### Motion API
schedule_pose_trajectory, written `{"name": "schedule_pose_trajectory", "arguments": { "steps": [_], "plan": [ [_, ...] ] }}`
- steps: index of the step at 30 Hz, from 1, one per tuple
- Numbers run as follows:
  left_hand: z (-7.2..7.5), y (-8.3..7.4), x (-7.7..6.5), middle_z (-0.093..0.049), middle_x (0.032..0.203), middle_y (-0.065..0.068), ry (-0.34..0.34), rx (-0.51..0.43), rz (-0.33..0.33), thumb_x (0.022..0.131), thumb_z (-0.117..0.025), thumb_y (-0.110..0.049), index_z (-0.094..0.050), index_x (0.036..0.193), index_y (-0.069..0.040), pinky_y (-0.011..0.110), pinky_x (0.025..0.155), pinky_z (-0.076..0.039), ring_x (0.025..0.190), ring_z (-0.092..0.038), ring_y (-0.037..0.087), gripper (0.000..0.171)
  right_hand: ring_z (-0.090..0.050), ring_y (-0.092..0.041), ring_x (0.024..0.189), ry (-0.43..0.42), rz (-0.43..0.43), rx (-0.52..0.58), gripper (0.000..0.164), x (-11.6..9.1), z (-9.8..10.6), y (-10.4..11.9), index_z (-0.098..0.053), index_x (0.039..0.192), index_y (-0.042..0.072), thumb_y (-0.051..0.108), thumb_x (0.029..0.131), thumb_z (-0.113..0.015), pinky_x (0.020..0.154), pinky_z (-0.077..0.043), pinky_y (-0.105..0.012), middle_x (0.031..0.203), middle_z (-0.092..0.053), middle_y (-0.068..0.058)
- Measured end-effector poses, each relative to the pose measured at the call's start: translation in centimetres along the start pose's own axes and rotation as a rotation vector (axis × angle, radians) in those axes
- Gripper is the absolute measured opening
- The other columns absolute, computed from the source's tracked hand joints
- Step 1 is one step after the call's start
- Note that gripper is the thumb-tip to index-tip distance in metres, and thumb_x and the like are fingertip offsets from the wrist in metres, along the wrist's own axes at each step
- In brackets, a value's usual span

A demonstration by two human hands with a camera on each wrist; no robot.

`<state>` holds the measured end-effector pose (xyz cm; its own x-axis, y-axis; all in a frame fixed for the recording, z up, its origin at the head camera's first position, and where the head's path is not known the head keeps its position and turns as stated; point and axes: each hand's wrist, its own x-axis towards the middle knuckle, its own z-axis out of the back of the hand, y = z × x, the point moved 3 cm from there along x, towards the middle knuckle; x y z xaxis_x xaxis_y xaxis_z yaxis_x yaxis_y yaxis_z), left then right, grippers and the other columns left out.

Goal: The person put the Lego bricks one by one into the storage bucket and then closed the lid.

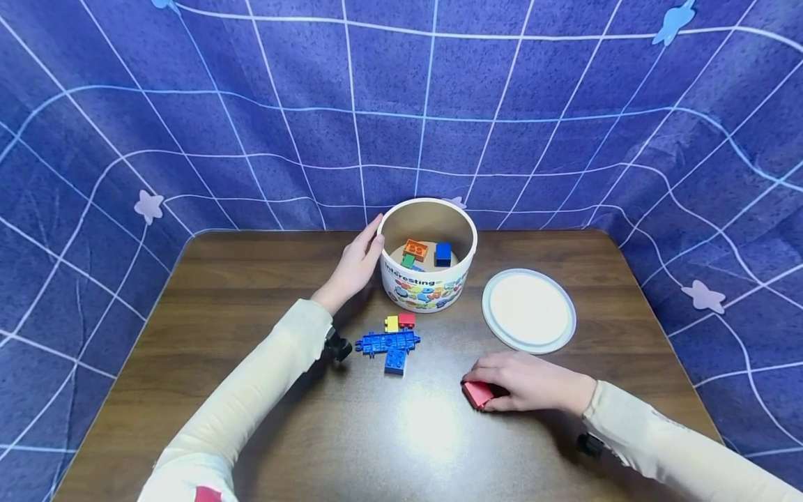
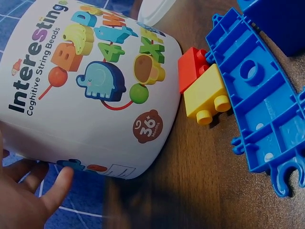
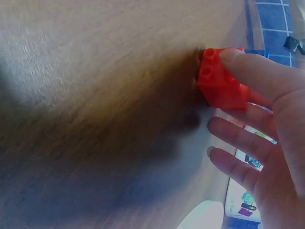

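My left hand (image 1: pixel 355 268) rests against the left side of a round white tub (image 1: pixel 422 287), its fingers fairly straight along the wall. In the tub lie an orange brick (image 1: pixel 415 249), a dark blue brick (image 1: pixel 442 254) and a green piece (image 1: pixel 408 261). Between thumb and fingers, my right hand (image 1: pixel 523 382) pinches a red brick (image 3: pixel 221 83) low over the table, its studs showing in the right wrist view. In front of the tub are a small yellow brick (image 2: pixel 207 93), a small red brick (image 2: pixel 191 69), a blue toy chassis (image 2: pixel 259 90) and a blue brick (image 1: pixel 394 361).
A round white lid (image 1: pixel 529 310) lies on the wooden table (image 1: pixel 251 279), right of the tub and beyond my right hand. Blue curtain (image 1: pixel 401 139) with white grid lines hangs along the back and both sides of the table.
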<state>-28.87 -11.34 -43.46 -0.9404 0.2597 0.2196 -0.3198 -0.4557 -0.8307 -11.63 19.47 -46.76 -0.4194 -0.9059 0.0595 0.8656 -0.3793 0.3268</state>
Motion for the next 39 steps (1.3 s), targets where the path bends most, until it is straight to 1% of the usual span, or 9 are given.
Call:
{"name": "schedule_pose_trajectory", "arguments": {
  "steps": [7, 10, 13, 16, 21, 24, 28, 35, 39],
  "plan": [
    [-0.1, 0.2, 0.0, -0.034, 0.168, 0.011, -0.003, 0.002, -0.001, 0.114, -0.041, -0.026, -0.031, 0.164, -0.009, 0.041, 0.125, -0.031, 0.153, -0.036, 0.027, 0.054, -0.061, -0.009, 0.089, -0.006, -0.035, -0.061, 0.047, 0.6, 1.0, -0.7, -0.071, 0.128, 0.009, 0.038, 0.092, -0.08, 0.079, -0.056, -0.027, 0.107, -0.069, 0.001],
    [0.0, 0.2, 0.0, -0.034, 0.168, 0.011, -0.007, 0.004, -0.006, 0.114, -0.041, -0.026, -0.031, 0.164, -0.008, 0.041, 0.126, -0.03, 0.153, -0.035, 0.027, 0.054, -0.061, -0.01, 0.088, -0.008, -0.064, -0.084, 0.048, 1.1, 2.2, -1.1, -0.071, 0.129, 0.009, 0.039, 0.092, -0.08, 0.078, -0.056, -0.029, 0.106, -0.069, 0.001],
    [0.0, 0.3, 0.1, -0.034, 0.168, 0.011, -0.006, 0.006, -0.009, 0.114, -0.041, -0.026, -0.031, 0.164, -0.007, 0.041, 0.126, -0.029, 0.153, -0.035, 0.027, 0.054, -0.06, -0.01, 0.084, -0.045, -0.072, -0.126, 0.049, 1.7, 3.6, -1.4, -0.072, 0.127, 0.008, 0.04, 0.091, -0.081, 0.076, -0.056, -0.03, 0.101, -0.068, 0.002],
    [0.1, 0.4, 0.0, -0.034, 0.168, 0.011, -0.005, 0.005, -0.004, 0.114, -0.041, -0.026, -0.031, 0.164, -0.008, 0.042, 0.125, -0.03, 0.153, -0.035, 0.027, 0.054, -0.061, -0.011, 0.081, -0.093, -0.072, -0.165, 0.05, 2.4, 5.3, -1.6, -0.073, 0.125, 0.008, 0.041, 0.089, -0.083, 0.074, -0.057, -0.031, 0.098, -0.069, 0.003],
    [0.1, 0.3, 0.0, -0.034, 0.168, 0.011, -0.002, 0.0, -0.003, 0.114, -0.041, -0.027, -0.031, 0.165, -0.009, 0.042, 0.126, -0.03, 0.153, -0.035, 0.027, 0.055, -0.065, -0.015, 0.084, -0.15, -0.077, -0.19, 0.05, 3.5, 8.4, -1.8, -0.073, 0.124, 0.007, 0.04, 0.089, -0.082, 0.077, -0.059, -0.035, 0.1, -0.072, 0.0],
    [0.0, 0.2, -0.1, -0.033, 0.168, 0.011, 0.006, -0.003, -0.001, 0.114, -0.04, -0.027, -0.03, 0.165, -0.01, 0.043, 0.125, -0.03, 0.153, -0.034, 0.028, 0.055, -0.067, -0.017, 0.086, -0.199, -0.056, -0.211, 0.049, 4.1, 10.2, -2.0, -0.073, 0.124, 0.006, 0.04, 0.089, -0.082, 0.079, -0.06, -0.038, 0.101, -0.073, -0.002],
    [0.0, 0.1, -0.1, -0.032, 0.169, 0.01, 0.009, -0.006, 0.001, 0.114, -0.04, -0.027, -0.029, 0.165, -0.011, 0.042, 0.125, -0.03, 0.153, -0.034, 0.027, 0.055, -0.066, -0.018, 0.084, -0.248, -0.041, -0.225, 0.049, 4.8, 12.8, -2.5, -0.073, 0.124, 0.006, 0.038, 0.088, -0.083, 0.075, -0.059, -0.039, 0.099, -0.072, -0.002],
    [-0.1, 0.3, 0.0, -0.032, 0.169, 0.009, 0.006, -0.008, 0.002, 0.114, -0.039, -0.029, -0.029, 0.165, -0.01, 0.041, 0.126, -0.029, 0.153, -0.034, 0.026, 0.055, -0.059, -0.012, 0.079, -0.272, -0.136, -0.19, 0.048, 6.6, 17.6, -3.9, -0.071, 0.129, 0.007, 0.036, 0.092, -0.08, 0.07, -0.056, -0.035, 0.098, -0.068, 0.001],
    [-0.2, 0.3, -0.1, -0.032, 0.169, 0.01, 0.003, -0.012, 0.0, 0.114, -0.038, -0.029, -0.029, 0.165, -0.01, 0.042, 0.126, -0.029, 0.153, -0.034, 0.026, 0.055, -0.058, -0.012, 0.08, -0.279, -0.197, -0.18, 0.045, 8.0, 19.6, -4.8, -0.07, 0.131, 0.01, 0.033, 0.094, -0.079, 0.07, -0.055, -0.036, 0.102, -0.069, 0.001]
  ]
}}
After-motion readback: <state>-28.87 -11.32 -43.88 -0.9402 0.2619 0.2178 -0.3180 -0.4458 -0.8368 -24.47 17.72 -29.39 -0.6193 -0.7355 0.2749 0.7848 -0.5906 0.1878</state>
